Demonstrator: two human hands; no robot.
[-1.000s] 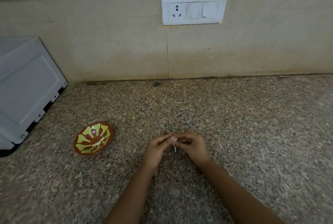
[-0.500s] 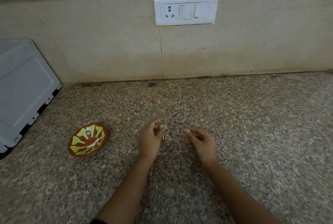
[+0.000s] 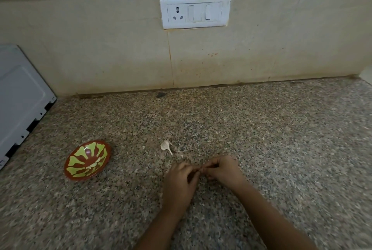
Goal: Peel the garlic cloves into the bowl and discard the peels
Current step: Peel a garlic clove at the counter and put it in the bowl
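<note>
1. Head view: a small pale garlic piece (image 3: 165, 145) lies on the speckled granite counter (image 3: 281, 149), right of the red-and-green patterned bowl (image 3: 87, 160). Its long axis runs diagonally, with the thin tail pointing lower right.
2. Left hand (image 3: 179, 179) and right hand (image 3: 223, 169) curl, fingertips meeting; any held object is hidden.

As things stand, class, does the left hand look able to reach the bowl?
Probably yes. The bowl sits left of the left hand with only bare counter between them; the peel lies farther back, off that line. That hand is busy, though, pinching what seems a clove with the right hand.
</note>
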